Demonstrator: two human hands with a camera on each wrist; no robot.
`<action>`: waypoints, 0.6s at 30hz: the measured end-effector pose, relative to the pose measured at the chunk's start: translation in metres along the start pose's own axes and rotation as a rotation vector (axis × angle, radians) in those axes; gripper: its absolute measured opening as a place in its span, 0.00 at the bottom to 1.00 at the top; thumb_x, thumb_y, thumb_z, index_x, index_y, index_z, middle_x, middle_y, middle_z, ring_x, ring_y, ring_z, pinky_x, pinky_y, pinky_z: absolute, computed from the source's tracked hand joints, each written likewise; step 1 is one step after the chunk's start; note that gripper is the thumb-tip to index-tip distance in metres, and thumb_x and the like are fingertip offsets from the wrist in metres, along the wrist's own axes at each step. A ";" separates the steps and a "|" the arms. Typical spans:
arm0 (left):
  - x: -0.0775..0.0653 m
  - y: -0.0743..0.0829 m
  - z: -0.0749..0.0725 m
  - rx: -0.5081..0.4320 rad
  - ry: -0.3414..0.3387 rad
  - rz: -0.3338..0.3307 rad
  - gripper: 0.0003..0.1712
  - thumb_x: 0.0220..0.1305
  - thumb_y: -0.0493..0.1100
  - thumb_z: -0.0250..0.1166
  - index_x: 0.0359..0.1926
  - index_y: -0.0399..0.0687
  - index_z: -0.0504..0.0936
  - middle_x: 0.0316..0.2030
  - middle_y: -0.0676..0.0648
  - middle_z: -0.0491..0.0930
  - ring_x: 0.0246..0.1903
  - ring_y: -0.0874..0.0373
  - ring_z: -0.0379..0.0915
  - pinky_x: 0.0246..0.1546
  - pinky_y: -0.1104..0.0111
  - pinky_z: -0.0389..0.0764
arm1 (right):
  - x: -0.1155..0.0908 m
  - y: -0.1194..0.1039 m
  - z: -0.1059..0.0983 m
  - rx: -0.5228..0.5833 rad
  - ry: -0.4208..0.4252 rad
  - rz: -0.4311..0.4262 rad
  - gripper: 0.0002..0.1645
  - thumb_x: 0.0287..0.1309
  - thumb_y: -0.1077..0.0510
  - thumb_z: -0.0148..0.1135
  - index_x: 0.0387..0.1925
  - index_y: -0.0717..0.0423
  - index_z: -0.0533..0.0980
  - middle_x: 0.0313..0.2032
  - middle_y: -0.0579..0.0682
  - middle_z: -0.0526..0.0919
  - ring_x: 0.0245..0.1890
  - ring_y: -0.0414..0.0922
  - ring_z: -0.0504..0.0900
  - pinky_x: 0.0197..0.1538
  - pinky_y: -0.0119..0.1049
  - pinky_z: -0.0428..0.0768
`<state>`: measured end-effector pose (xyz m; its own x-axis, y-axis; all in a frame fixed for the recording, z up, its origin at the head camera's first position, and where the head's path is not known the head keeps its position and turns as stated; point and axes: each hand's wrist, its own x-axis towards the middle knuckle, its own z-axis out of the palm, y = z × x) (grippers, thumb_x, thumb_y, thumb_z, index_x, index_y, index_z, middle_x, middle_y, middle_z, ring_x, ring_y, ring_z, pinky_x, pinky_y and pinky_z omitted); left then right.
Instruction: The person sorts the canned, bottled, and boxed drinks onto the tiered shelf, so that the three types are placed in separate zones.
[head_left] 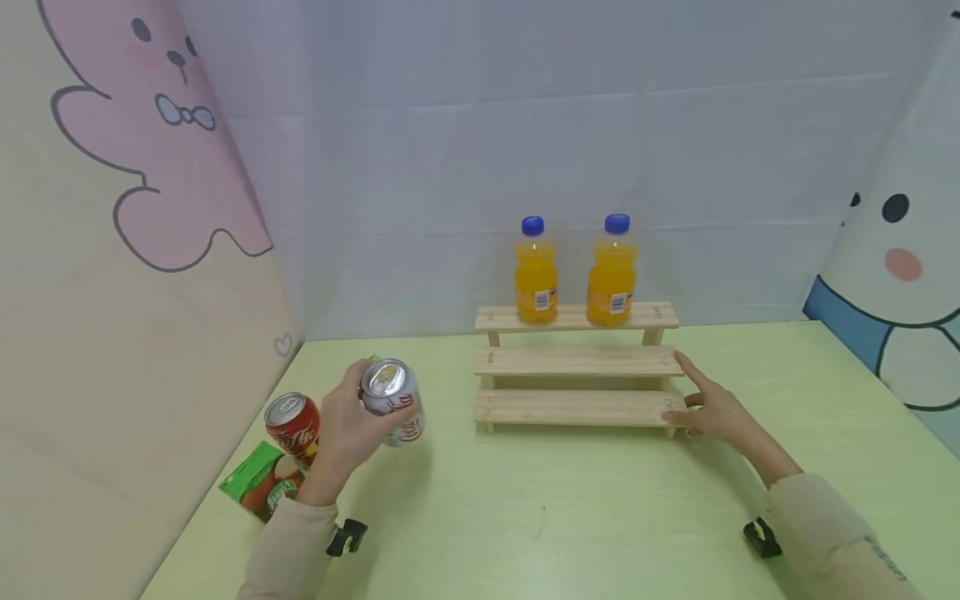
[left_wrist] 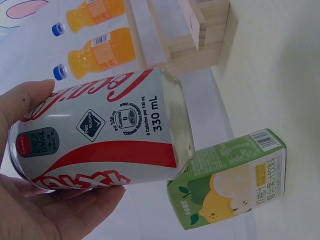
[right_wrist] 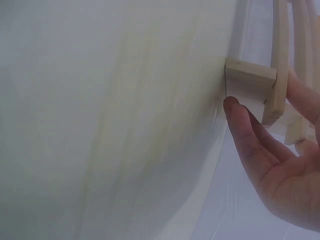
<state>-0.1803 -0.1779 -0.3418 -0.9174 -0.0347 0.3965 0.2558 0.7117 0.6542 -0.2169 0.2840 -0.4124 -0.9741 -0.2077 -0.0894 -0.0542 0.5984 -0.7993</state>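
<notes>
In the head view my left hand (head_left: 341, 433) grips a white Coca-Cola can (head_left: 386, 392) with red lettering, at the left of the table. The left wrist view shows the can (left_wrist: 100, 130) tilted, thumb on one side and fingers on the other. Beyond its base stands a green juice carton (left_wrist: 225, 175), mostly hidden behind the can in the head view. At the right end of a three-tier wooden rack (head_left: 577, 361), my right hand (head_left: 708, 408) holds the rack's side, thumb at the lowest tier and a finger reaching to the middle tier.
Two orange drink bottles (head_left: 536, 279) with blue caps stand on the rack's top tier. Left of my left hand are a red can (head_left: 291, 421) and a green-topped carton (head_left: 258, 479). Fabric walls (head_left: 420, 183) border the table at the back and sides.
</notes>
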 end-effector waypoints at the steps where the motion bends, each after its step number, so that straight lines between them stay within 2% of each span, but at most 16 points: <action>1: 0.000 0.001 0.001 -0.002 -0.001 0.012 0.42 0.39 0.42 0.76 0.56 0.36 0.65 0.44 0.36 0.77 0.42 0.45 0.76 0.37 0.53 0.79 | 0.000 0.000 0.000 0.000 -0.001 0.000 0.61 0.52 0.57 0.65 0.69 0.48 0.29 0.48 0.81 0.66 0.30 0.50 0.80 0.30 0.42 0.80; 6: 0.002 0.005 0.005 -0.020 -0.027 0.059 0.39 0.38 0.42 0.76 0.52 0.39 0.67 0.42 0.39 0.78 0.41 0.47 0.76 0.35 0.55 0.80 | 0.000 0.000 0.000 0.006 -0.003 -0.004 0.61 0.51 0.57 0.65 0.69 0.49 0.29 0.48 0.82 0.65 0.30 0.50 0.80 0.30 0.42 0.80; 11: 0.004 0.011 0.009 -0.043 -0.070 0.058 0.38 0.39 0.43 0.76 0.52 0.41 0.67 0.42 0.41 0.78 0.41 0.48 0.77 0.36 0.56 0.80 | 0.001 0.001 -0.001 0.023 -0.004 -0.007 0.61 0.51 0.57 0.65 0.69 0.48 0.30 0.47 0.82 0.66 0.31 0.50 0.80 0.30 0.42 0.80; 18: 0.007 0.017 0.016 -0.060 -0.082 0.066 0.40 0.36 0.42 0.77 0.52 0.39 0.68 0.41 0.42 0.78 0.40 0.49 0.76 0.36 0.57 0.79 | 0.002 0.003 -0.001 0.024 -0.002 -0.003 0.61 0.51 0.57 0.66 0.70 0.47 0.30 0.47 0.81 0.67 0.30 0.50 0.80 0.30 0.42 0.80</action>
<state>-0.1871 -0.1542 -0.3383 -0.9190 0.0703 0.3879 0.3324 0.6672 0.6666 -0.2186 0.2857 -0.4141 -0.9736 -0.2107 -0.0882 -0.0517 0.5792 -0.8135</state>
